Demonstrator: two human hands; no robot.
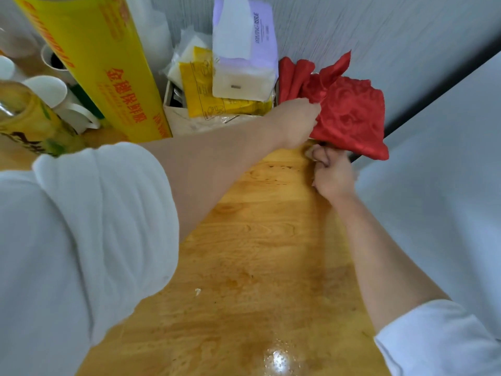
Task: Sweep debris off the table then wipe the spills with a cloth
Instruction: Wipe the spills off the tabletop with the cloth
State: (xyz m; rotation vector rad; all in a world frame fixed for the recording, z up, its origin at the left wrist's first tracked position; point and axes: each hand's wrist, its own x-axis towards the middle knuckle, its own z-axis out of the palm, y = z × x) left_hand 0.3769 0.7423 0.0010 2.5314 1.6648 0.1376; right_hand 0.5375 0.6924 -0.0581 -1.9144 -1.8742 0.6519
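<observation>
- The left hand [294, 123] reaches across the wooden table [271, 226] to the far corner by the wall. Its fingers are closed on the edge of a red cloth [349, 118], pinching the fabric.
- The red cloth is bunched up and lifted at the far right corner of the table, with more red fabric standing behind it against the wall.
- The right hand [332, 175] sits just under the cloth, at the table's right edge. Its fingers are curled shut in a loose fist, and something small and pale shows at the fingertips (too blurry to name). I cannot tell if it grips the cloth.
- Both arms wear white sleeves pushed up.
- Small dark specks [282, 167] lie on the wood near the right hand, and a little white crumb [198, 291] lies nearer the person.
- A wet shiny patch [276, 356] is on the table close to the person.
- At the far left stand a big yellow roll box [108, 69], white cups [51, 90] and a tissue pack [244, 50] on top of a box of yellow packets [200, 96].
</observation>
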